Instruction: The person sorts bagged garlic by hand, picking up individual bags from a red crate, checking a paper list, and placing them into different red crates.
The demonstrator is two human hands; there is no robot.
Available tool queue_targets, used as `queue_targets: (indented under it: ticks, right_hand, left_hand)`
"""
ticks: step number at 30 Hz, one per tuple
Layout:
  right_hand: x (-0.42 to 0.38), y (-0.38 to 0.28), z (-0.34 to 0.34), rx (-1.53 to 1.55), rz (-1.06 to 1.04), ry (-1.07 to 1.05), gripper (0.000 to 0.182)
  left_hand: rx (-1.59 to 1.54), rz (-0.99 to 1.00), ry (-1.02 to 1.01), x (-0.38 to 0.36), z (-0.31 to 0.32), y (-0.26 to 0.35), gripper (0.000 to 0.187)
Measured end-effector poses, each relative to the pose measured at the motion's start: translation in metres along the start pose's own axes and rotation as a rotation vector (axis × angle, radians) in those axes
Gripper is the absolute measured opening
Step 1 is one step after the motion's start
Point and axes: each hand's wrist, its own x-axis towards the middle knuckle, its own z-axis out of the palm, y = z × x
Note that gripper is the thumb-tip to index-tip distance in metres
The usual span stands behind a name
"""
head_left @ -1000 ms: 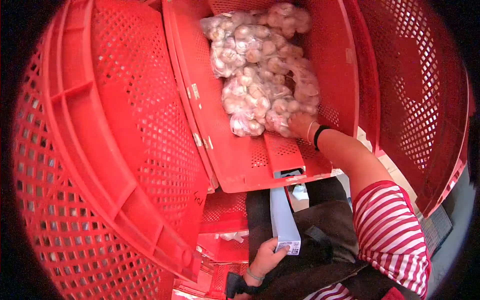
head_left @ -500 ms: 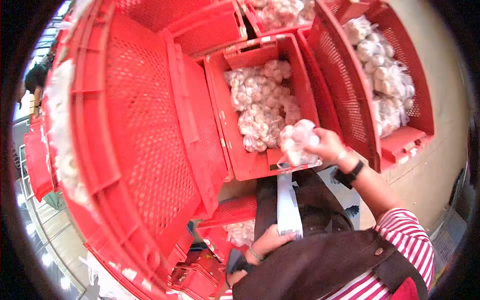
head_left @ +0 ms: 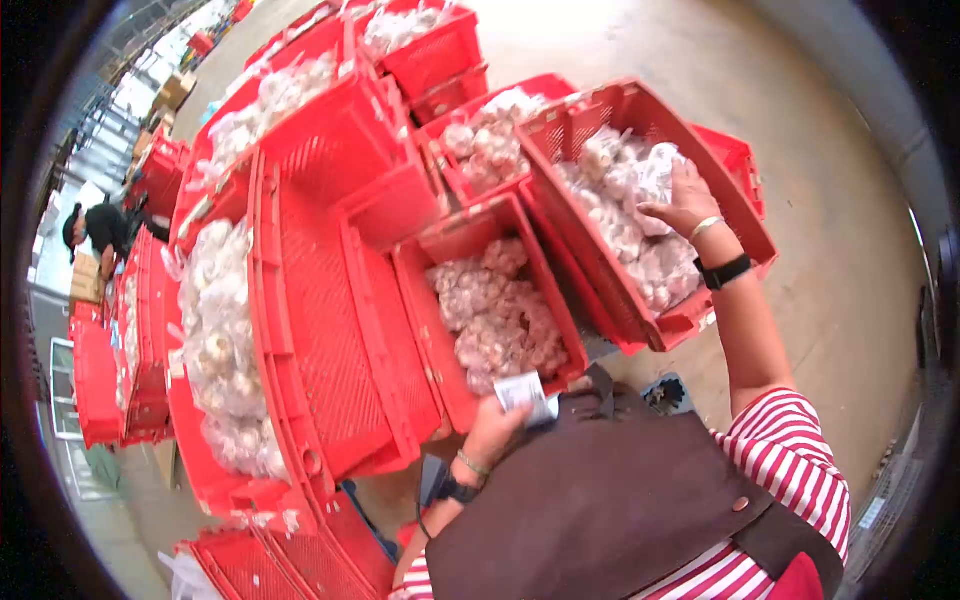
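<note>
My right hand (head_left: 685,200) reaches into the red crate (head_left: 735,225) at the right, its fingers on a white bag of garlic (head_left: 650,178) that lies on other bags. Whether the fingers grip it or only rest on it is hard to tell. Close to my body, my left hand (head_left: 493,428) is closed on a white label strip (head_left: 520,391) with print on it. Just beyond the strip, netted garlic bulbs (head_left: 495,310) fill the bottom of the middle red crate (head_left: 412,290).
Left of the middle crate stand empty red crates (head_left: 320,320) and a long crate of bagged garlic (head_left: 222,350). More garlic crates (head_left: 430,60) are stacked at the back. A person in dark clothes (head_left: 105,228) bends among crates at the far left.
My right hand has moved from the middle crate's near edge into the right crate, and the bag it held is no longer over the middle crate. The view has shifted, showing more crates behind.
</note>
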Motion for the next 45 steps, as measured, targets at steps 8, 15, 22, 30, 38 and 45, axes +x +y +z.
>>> queue_targets:
  ticks: [8,15,22,30,38,45]
  right_hand:
    - [-0.149,-0.165,-0.018,1.099,-0.779,-0.401,0.03]
    - [-0.19,-0.186,0.058,1.111,-0.588,-0.772,0.013]
    - [-0.233,-0.212,0.153,1.146,-0.474,-1.139,0.009]
    - [-0.289,-0.227,0.464,0.81,0.266,-1.116,0.015]
    - [-0.221,-0.317,0.577,0.863,-0.07,-0.384,0.013]
    - [-0.256,-0.314,0.564,0.533,-0.586,-0.653,0.039]
  left_hand:
    - [-0.407,-0.05,0.151,0.013,-0.009,0.007,0.021]
    - [-0.117,-0.157,0.259,-0.007,-0.02,-0.031,0.02]
    - [-0.163,-0.304,0.332,-0.006,-0.059,-0.11,0.018]
    - [-0.295,-0.632,0.317,-0.029,-0.088,-0.165,0.023]
    - [-0.272,-0.795,0.331,-0.048,-0.106,-0.207,0.025]
    - [-0.45,-0.876,0.371,-0.055,-0.106,-0.231,0.025]
